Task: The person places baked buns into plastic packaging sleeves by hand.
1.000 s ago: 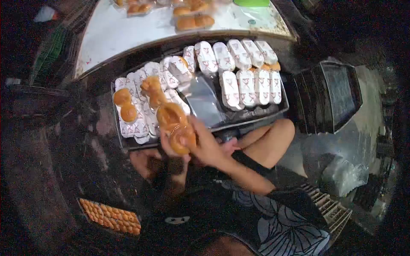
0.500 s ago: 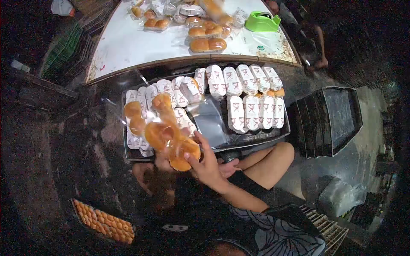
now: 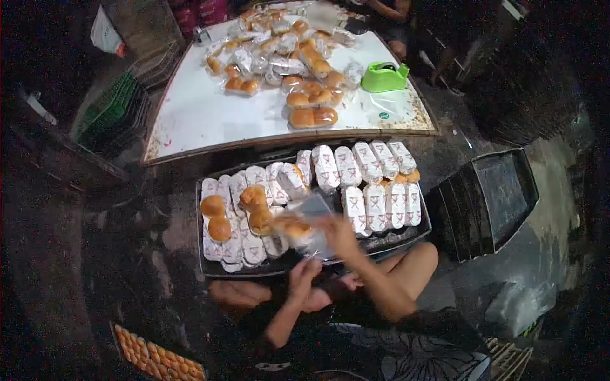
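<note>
My left hand (image 3: 306,270) is closed in a pinch on the edge of a clear plastic bag (image 3: 315,245) above the front of a black tray (image 3: 286,270). My right hand (image 3: 340,236) is smeared by motion at the bag's right side; its fingers cannot be made out. A blurred bun (image 3: 294,227) lies by the bag, left of my right hand; whether it is inside cannot be told. Buns in printed white paper (image 3: 356,209) stand in rows in the tray. Two joined buns (image 3: 216,218) and another joined pair (image 3: 255,208) lie bare-side up on the left rows.
Beyond the tray, a white table (image 3: 197,120) carries many bagged buns (image 3: 312,117) and a green tape dispenser (image 3: 385,77). Stacked black trays (image 3: 486,203) stand at right, with a clear plastic bundle (image 3: 521,305) below. A tray of buns (image 3: 155,355) sits lower left. Another person (image 3: 397,13) is at the far side.
The joined buns held up over the left of the tray have moved away from there. Both hands are now together at the clear bag near mid-tray. The head view has tilted up.
</note>
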Motion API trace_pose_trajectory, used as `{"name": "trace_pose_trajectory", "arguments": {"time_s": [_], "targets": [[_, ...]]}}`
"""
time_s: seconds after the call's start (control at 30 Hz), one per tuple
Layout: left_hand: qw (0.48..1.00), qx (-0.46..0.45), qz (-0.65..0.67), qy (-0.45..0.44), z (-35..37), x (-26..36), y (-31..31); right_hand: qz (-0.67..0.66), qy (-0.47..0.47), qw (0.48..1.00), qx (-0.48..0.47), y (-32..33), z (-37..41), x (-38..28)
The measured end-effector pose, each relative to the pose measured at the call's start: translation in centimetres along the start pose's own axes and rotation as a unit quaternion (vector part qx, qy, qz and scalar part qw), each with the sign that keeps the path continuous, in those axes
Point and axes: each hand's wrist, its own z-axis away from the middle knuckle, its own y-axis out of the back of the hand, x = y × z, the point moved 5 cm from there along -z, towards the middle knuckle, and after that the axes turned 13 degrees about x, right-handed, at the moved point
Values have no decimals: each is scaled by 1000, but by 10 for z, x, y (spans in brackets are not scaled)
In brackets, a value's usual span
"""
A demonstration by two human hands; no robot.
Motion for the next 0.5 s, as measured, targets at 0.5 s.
{"name": "trace_pose_trajectory", "arguments": {"time_s": [0.5], "targets": [[678,-178,-632,-330,-66,-25,23,-93,-96,912,-387,-14,166,36]]}}
